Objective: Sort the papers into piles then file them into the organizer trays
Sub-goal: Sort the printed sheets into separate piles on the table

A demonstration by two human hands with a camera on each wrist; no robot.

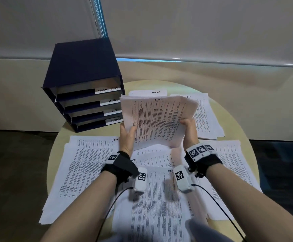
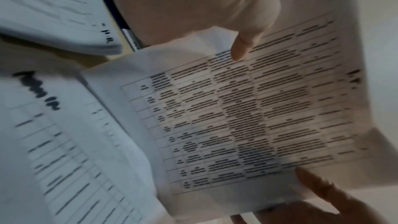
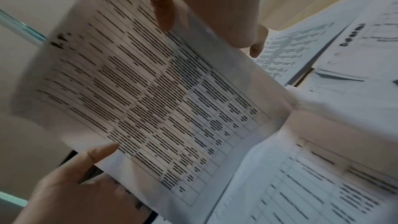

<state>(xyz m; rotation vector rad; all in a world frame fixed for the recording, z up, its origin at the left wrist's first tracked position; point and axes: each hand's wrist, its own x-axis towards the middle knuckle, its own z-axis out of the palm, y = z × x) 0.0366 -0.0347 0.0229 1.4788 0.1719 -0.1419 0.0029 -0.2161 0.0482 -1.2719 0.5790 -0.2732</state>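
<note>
We find the I.T. stack (image 1: 157, 119) lifted above the table (image 1: 236, 123), tilted toward the person, its top sheet a printed grid headed "I.T." by hand. The left hand (image 1: 127, 137) grips its left edge, thumb on the face; the right hand (image 1: 189, 130) grips its right edge in the same way. Both hands are closed on the stack. Just left of it stands the organizer (image 1: 82, 84), dark blue, with four trays labelled TASK LIST, H.R, I.T and, partly hidden, ADM. On the table we note other piles: the H.R pile (image 1: 86, 165) at left, a pile at right (image 1: 207, 116), a TASK LIST sheet (image 1: 147, 93) behind, and further sheets nearest the person.
</note>
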